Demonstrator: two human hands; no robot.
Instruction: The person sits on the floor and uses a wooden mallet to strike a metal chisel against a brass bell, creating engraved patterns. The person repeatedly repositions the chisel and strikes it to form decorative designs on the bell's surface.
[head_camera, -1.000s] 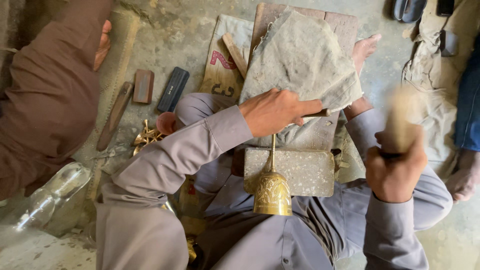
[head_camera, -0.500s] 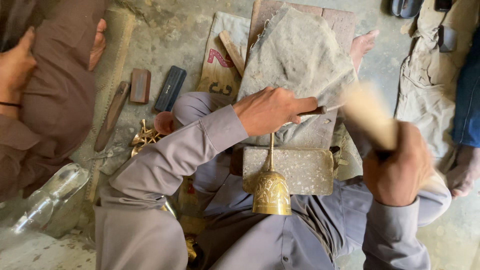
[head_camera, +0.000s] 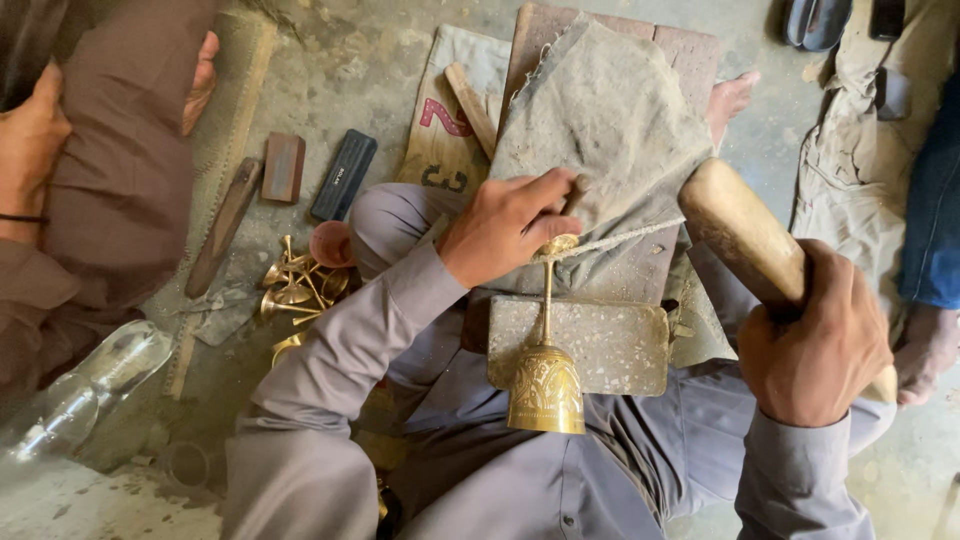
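Your left hand (head_camera: 505, 228) grips the goblet (head_camera: 545, 375) by its foot on the block (head_camera: 610, 345); at three o'clock, your right hand (head_camera: 815, 345) clenches the mallet (head_camera: 745, 235).

Left hand (head_camera: 505, 228) steadies brass goblet (head_camera: 546, 385); right hand (head_camera: 812, 345) grips mallet (head_camera: 745, 235).

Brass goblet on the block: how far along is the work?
Done: the brass goblet already carries engraved pattern on its cup, and several brass pieces lie on the floor. In hand: left hand steadies the stem's foot end on the metal block; right hand holds a raised wooden mallet. What is left cannot be told.
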